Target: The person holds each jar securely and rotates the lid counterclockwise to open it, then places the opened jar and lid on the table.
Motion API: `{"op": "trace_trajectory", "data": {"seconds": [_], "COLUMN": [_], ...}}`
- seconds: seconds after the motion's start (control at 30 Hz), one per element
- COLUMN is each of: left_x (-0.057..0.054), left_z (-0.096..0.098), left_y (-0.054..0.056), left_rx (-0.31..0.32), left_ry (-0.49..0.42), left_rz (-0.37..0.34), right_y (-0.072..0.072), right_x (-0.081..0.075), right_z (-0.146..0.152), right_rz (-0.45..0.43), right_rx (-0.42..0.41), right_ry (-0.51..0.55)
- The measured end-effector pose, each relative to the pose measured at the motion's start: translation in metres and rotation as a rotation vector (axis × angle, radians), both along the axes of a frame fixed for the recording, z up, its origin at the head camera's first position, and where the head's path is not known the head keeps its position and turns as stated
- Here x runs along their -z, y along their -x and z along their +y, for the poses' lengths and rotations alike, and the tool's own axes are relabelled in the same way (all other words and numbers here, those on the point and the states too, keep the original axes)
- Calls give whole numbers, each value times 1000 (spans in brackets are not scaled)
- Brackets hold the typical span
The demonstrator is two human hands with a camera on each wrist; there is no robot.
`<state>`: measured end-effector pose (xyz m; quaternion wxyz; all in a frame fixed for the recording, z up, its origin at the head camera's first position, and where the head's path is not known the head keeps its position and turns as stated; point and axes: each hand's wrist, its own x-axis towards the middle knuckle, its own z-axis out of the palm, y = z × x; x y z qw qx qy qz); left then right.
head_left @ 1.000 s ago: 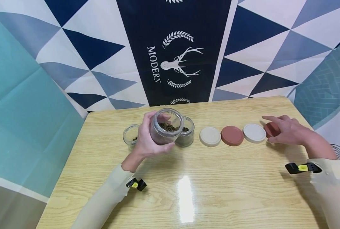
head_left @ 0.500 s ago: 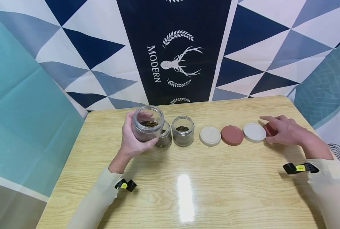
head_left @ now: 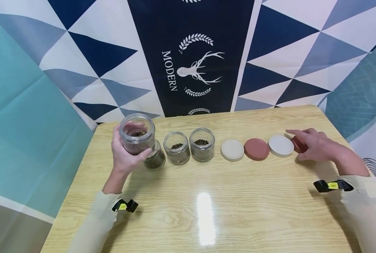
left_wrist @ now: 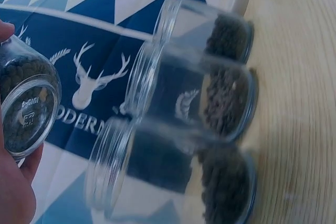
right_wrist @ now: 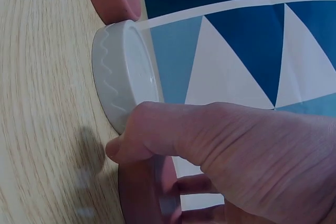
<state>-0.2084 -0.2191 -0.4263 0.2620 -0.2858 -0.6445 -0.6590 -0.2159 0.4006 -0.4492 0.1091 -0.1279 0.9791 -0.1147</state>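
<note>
My left hand grips a clear glass jar above the table's left part, its open mouth tilted toward the head camera. Dark brown bean-like pieces lie inside it; the left wrist view shows the embossed base. Three similar open jars stand in a row: a left jar partly hidden behind the held one, a middle jar and a right jar. Each holds a shallow layer of dark pieces. My right hand holds a red lid at the row's right end, thumb at its near edge, fingers on the far side.
Left of the right hand, a white lid, another red lid and a beige lid lie in line on the wooden table. Patterned cloth hangs behind the table.
My left hand has carried the jar leftward, past the row, uncovering the middle and right jars and now overlapping the left one. The right hand stays at the red lid, barely shifted.
</note>
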Motion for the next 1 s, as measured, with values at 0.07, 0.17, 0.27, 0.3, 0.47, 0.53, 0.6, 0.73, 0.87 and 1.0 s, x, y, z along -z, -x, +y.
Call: {"op": "trace_trajectory", "data": {"seconds": [0.07, 0.17, 0.27, 0.3, 0.47, 0.53, 0.6, 0.73, 0.87, 1.0], "left_x": [1, 2, 3, 3, 3, 3, 2, 3, 4, 4], "left_z": [-9, -23, -36, -39, -55, -60, -63, -68, -70, -72], "left_y": [0, -1, -4, -5, -8, -8, -8, -10, -12, -13], "left_rx": [-21, -57, -93, -108, -191, -215, -225, -232, -246, -226], "left_ry": [-15, -28, -43, -50, -78, -83, -84, -56, -38, -71], "left_rz": [5, 0, -9, -11, -8, -3, -4, -32, -62, -79], "right_y": [0, -1, -2, -2, -2, -2, -2, -2, -2, -2], "right_x": [0, -1, -1, -2, -4, -4, -5, -5, -4, -4], "right_z": [0, -1, 0, 0, 0, 0, 0, -2, -3, -2], "right_rz": [-4, -9, -8, -8, -8, -13, -19, -22, -16, -13], "right_rx": [1, 7, 11, 10, 2, 3, 8, 12, 15, 21], "right_ry": [6, 12, 16, 16, 18, 18, 20, 21, 19, 9]}}
